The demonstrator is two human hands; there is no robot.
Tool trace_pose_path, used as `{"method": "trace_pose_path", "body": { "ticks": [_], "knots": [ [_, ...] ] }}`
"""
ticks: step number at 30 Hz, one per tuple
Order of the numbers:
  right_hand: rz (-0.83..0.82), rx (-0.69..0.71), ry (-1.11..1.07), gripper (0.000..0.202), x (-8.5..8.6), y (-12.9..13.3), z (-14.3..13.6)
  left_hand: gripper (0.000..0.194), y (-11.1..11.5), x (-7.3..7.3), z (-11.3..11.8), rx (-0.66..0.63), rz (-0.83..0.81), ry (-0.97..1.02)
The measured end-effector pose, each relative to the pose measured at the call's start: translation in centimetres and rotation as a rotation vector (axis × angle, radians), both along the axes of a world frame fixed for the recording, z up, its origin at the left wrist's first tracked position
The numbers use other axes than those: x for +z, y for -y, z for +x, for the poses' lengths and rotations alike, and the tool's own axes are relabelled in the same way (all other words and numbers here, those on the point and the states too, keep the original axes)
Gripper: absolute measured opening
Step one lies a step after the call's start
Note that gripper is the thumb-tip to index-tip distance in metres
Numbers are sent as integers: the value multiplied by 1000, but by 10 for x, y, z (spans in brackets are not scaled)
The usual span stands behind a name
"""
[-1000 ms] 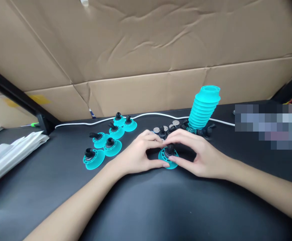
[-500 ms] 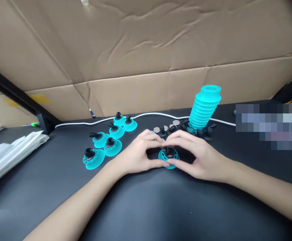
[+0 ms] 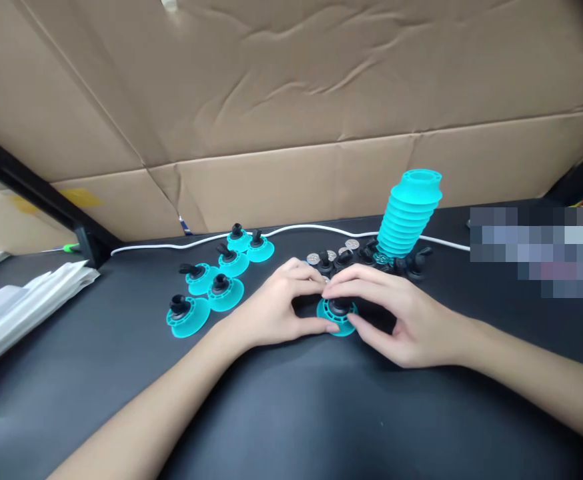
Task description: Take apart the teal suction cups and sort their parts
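A cyan flared cup [image 3: 332, 328] with a slotted ring and a black fitting [image 3: 340, 307] in its centre sits on the table between my hands. My left hand [image 3: 284, 303] curves round its left side, thumb at the near rim and fingers behind it. My right hand [image 3: 396, 310] arches over from the right, its thumb at the ring's near right edge. Its fingers cover the top of the black fitting, and their exact contact is hidden. Behind my hands lie several loose black fittings [image 3: 324, 262] and silvery discs [image 3: 352, 245].
Several cyan cups with black fittings [image 3: 190, 317] stand at the left. A leaning stack of cyan cups [image 3: 409, 213] rises behind on the right. A white cable [image 3: 301, 227] runs along the cardboard wall [image 3: 291, 187]. Papers [image 3: 31, 307] lie at far left.
My right thumb has shifted right along the ring, away from my left thumb. My right fingers have come lower over the black fitting. My left hand stays in place.
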State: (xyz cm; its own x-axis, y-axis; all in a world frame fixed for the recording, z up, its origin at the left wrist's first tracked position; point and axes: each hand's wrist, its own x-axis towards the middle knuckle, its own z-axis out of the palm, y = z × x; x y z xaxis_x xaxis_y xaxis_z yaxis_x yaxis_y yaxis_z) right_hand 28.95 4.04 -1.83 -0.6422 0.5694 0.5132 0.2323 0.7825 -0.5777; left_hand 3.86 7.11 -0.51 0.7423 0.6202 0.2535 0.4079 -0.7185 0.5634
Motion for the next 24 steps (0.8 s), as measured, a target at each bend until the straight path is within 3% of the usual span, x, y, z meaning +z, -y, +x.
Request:
{"method": "trace_pose_path", "body": {
  "ticks": [4, 8, 14, 19, 24],
  "knots": [
    [22, -43, -12, 33, -2, -1, -2, 37, 0, 0, 1, 0, 3, 1],
    [56, -36, -16, 42, 4, -1, 3, 44, 0, -1, 0, 6, 7, -3],
    [287, -212, 67, 21, 17, -10, 26, 41, -1, 0, -3, 1, 11, -20],
    [307, -150, 293, 8, 8, -16, 32, 42, 0, 0, -4, -1, 13, -17],
    [401, -221, 378, 17, -1, -15, 24, 43, 1, 0, -5, -3, 10, -18]
  ]
}}
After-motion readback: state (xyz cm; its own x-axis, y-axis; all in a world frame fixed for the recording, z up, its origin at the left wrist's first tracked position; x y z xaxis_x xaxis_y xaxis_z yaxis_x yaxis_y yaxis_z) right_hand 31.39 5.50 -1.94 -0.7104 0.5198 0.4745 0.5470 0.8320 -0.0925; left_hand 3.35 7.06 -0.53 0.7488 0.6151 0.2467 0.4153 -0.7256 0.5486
